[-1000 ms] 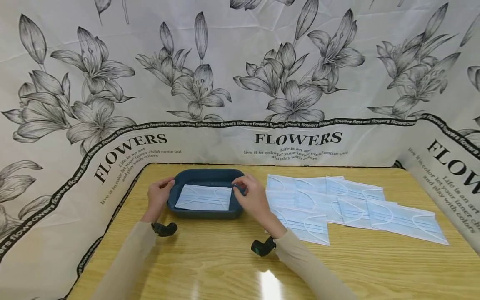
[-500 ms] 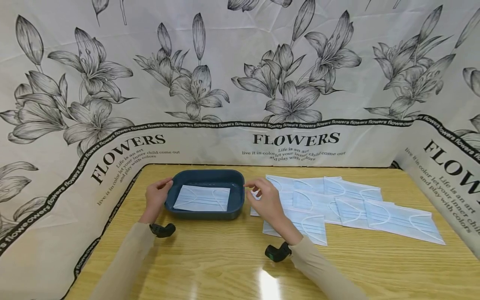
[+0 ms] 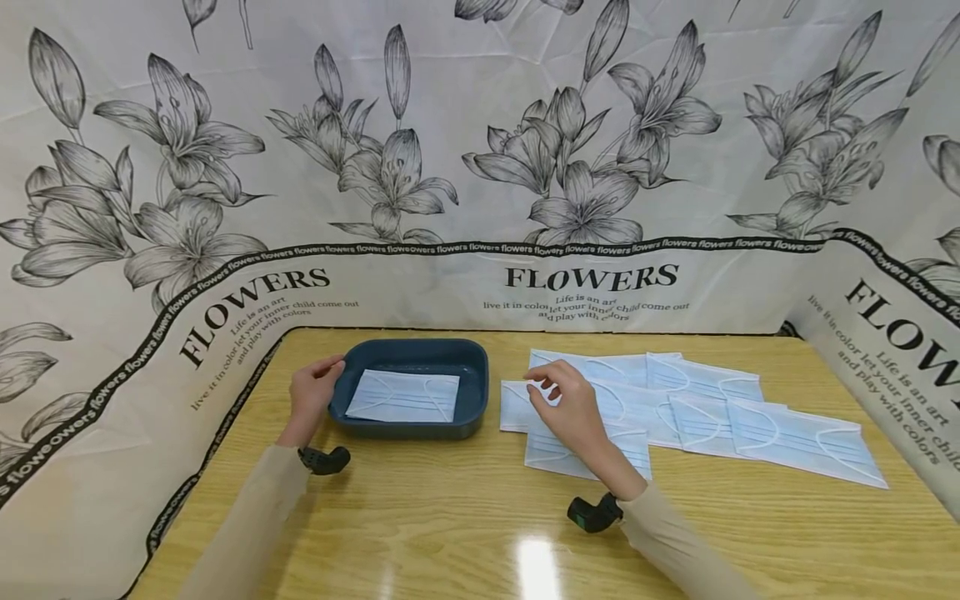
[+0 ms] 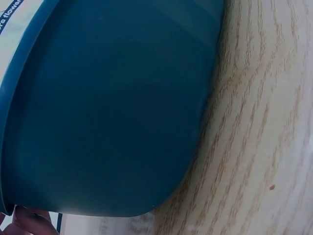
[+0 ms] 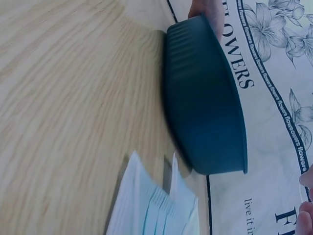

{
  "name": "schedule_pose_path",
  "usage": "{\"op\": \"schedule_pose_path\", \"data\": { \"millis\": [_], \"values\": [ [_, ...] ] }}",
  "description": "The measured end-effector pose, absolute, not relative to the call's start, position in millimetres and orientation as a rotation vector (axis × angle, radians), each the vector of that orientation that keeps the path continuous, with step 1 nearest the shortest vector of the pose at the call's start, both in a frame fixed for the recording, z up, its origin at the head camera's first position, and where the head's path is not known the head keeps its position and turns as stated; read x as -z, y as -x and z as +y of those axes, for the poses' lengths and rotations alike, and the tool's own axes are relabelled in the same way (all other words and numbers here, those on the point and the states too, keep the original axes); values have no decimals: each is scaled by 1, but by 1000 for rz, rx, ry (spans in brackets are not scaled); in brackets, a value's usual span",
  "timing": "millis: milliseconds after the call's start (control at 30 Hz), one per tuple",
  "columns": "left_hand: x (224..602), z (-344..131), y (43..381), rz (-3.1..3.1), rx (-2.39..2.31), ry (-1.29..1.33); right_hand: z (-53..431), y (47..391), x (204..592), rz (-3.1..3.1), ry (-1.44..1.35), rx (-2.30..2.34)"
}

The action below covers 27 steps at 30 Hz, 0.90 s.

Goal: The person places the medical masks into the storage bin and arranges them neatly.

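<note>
My left hand (image 3: 309, 402) pinches the left rim of a dark blue rectangular tray (image 3: 408, 431), whose outer wall fills much of the left wrist view. A few of its fingertips (image 4: 30, 221) show just under the rim there. Flat in the tray lie light blue face masks (image 3: 405, 397); how many are stacked I cannot tell. My right hand (image 3: 572, 410) hovers over the left part of the spread masks (image 3: 637, 400), fingers loosely bent and holding nothing. The right wrist view has the tray's side (image 5: 205, 98) and mask corners (image 5: 156, 205) below it.
Several overlapping face masks cover the right side of the wooden table (image 3: 420, 517). Behind and at both sides hangs a white cloth (image 3: 420, 292) printed with flowers. Bare wood lies in front of the tray.
My right hand has left the tray's right side and moved right, over the loose masks. The left hand stays at the tray's left rim. The mask in the tray lies as before.
</note>
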<state>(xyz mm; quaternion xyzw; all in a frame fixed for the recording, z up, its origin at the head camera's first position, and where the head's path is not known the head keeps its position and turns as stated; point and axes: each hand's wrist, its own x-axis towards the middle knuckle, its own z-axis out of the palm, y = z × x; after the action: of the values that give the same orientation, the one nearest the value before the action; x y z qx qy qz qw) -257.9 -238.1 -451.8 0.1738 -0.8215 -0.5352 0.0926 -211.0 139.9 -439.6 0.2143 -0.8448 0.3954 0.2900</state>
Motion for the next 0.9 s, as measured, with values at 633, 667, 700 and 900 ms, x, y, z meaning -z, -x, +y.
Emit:
{"op": "schedule_pose_path", "data": {
  "millis": [633, 667, 700, 900],
  "values": [
    [449, -239, 259, -2472, 1541, -541, 200, 214, 436, -2249, -463, -1006],
    [450, -239, 260, -2473, 1538, -543, 203, 214, 435, -2250, -460, -1003],
    [450, -239, 260, -2474, 1539, -546, 205, 214, 435, -2251, -460, -1001],
    [452, -239, 260, -2479, 1548, -529, 223, 217, 436, -2258, -470, -963]
  ]
}}
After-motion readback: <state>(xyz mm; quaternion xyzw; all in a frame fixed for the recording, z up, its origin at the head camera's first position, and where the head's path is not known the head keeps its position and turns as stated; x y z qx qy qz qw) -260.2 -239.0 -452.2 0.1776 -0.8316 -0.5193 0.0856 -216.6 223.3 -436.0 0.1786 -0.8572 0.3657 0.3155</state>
